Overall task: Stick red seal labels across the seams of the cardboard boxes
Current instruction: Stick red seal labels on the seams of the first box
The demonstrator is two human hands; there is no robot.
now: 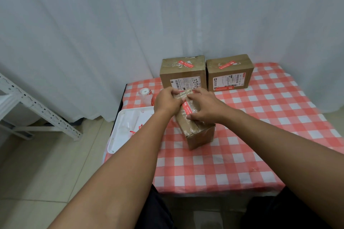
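Observation:
A taped cardboard box point(201, 135) lies in the middle of the checked table, long side pointing away from me. A red seal label point(186, 108) lies across its top seam. My left hand point(166, 102) grips the box's far left edge, fingers curled over it. My right hand point(204, 107) lies over the top, fingers curled onto the far end and the thumb pressing the near top by the label. Behind stand two more boxes, the left box point(183, 72) and the right box point(229, 72), each with a red label on its top.
A white tray point(121, 132) with red and clear scraps sits at the table's left edge. A roll of labels point(145, 93) stands behind it. The red-and-white checked cloth point(242, 154) covers the table. A white metal rack point(37, 109) stands on the floor at left; curtains hang behind.

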